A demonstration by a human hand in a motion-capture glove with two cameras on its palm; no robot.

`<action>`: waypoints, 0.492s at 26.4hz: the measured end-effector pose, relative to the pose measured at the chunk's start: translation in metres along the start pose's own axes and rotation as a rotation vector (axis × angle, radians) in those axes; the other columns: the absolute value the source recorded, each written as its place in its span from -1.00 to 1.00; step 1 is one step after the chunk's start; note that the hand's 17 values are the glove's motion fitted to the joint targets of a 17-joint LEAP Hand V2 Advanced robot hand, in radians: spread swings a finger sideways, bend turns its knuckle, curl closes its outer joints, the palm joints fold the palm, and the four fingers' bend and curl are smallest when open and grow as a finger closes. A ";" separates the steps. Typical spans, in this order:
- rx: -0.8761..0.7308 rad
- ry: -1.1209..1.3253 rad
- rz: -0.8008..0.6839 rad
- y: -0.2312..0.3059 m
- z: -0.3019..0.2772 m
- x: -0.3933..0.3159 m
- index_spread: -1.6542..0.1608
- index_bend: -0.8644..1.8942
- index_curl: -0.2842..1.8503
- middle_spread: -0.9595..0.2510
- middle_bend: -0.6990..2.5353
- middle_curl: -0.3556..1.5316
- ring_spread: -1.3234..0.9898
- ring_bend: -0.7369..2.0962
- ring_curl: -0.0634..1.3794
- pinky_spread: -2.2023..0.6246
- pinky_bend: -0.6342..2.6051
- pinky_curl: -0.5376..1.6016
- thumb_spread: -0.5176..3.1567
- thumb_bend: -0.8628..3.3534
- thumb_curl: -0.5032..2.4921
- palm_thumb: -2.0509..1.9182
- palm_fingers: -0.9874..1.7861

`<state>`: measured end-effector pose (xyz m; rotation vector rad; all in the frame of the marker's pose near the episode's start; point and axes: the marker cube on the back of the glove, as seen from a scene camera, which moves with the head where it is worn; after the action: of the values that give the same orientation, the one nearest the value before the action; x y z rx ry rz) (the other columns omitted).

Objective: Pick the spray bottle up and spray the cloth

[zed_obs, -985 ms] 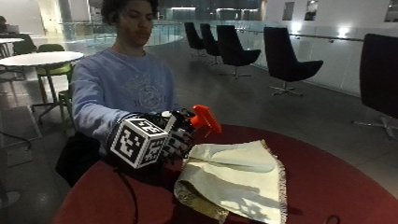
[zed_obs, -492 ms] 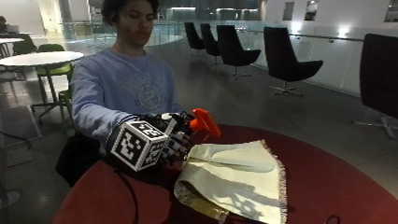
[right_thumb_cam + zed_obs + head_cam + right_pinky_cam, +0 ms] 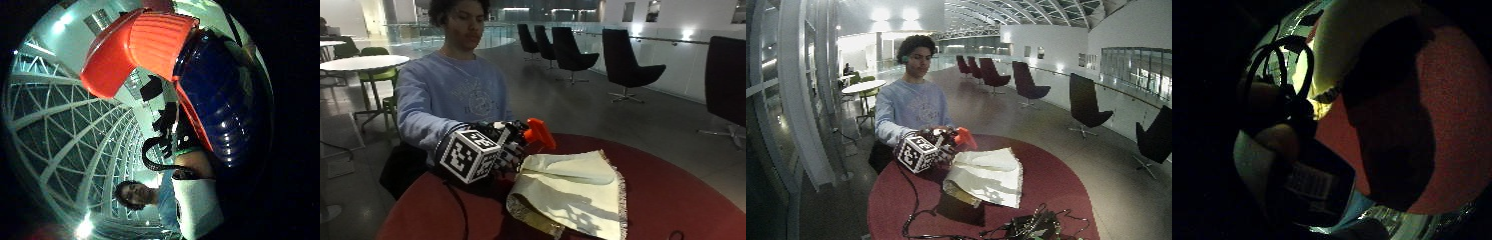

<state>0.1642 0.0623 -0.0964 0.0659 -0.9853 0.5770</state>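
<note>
Thumb-side view: spray bottle (image 3: 220, 95) blue body

Dark lounge chairs (image 3: 627, 65) along lit wall, white round table (image 3: 361, 62), glossy floor (image 3: 539, 102)

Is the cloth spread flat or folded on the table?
Folded, loosely: the cloth lies on the red table with an upper layer creased over a lower one, whose fringed edge shows beneath.

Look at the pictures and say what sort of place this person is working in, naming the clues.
Probably a public lounge or atrium in a large building: a row of dark swivel chairs along a glass railing, a round white café table behind, and a latticed glass roof overhead.
</note>
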 end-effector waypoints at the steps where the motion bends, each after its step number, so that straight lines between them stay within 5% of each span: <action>1: 0.000 0.000 -0.001 0.000 0.001 0.000 0.65 -0.27 -0.39 0.56 -0.38 -0.12 0.17 -0.10 -0.35 0.74 -0.46 -0.15 -0.12 -0.60 -0.34 0.37 0.54; 6: 0.012 -0.030 -0.057 0.001 0.008 -0.008 0.66 -0.28 -0.40 0.56 -0.38 -0.12 0.17 -0.10 -0.35 0.74 -0.46 -0.15 -0.12 -0.60 -0.34 0.37 0.54; 13: 0.025 -0.096 -0.324 0.002 0.042 -0.045 0.66 -0.27 -0.39 0.54 -0.38 -0.12 0.18 -0.09 -0.34 0.74 -0.47 -0.15 -0.11 -0.60 -0.34 0.38 0.53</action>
<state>0.1121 0.0316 -0.1093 0.2725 -1.0344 0.2905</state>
